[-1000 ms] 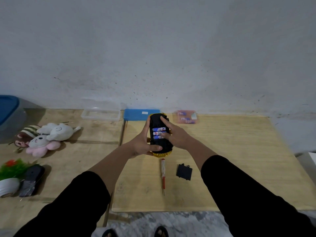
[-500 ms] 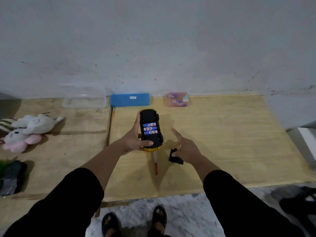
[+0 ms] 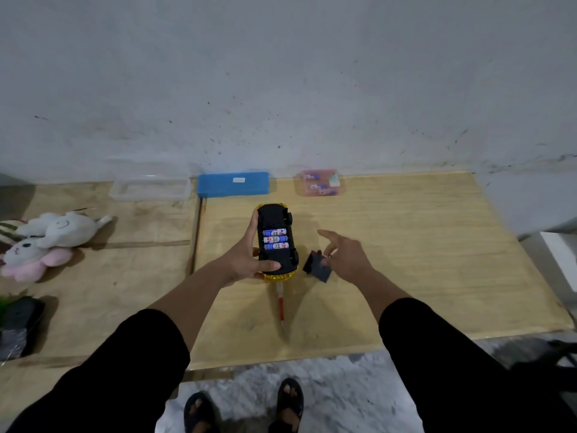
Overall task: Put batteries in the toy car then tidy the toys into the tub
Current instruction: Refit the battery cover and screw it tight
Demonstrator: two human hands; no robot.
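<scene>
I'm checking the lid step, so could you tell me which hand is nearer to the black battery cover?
Right. The right hand pinches the battery cover at its edge; the left hand grips the upturned toy car just left of it.

— What have you got there?

— My left hand (image 3: 246, 260) grips the toy car (image 3: 276, 242) upside down above the wooden table (image 3: 406, 245), three batteries (image 3: 275, 239) side by side in its open compartment. My right hand (image 3: 346, 257) pinches the black battery cover (image 3: 317, 266) just beside the car.

— And below it?

— A red-handled screwdriver (image 3: 281, 307) lies on the table, its top hidden under the car.
</scene>
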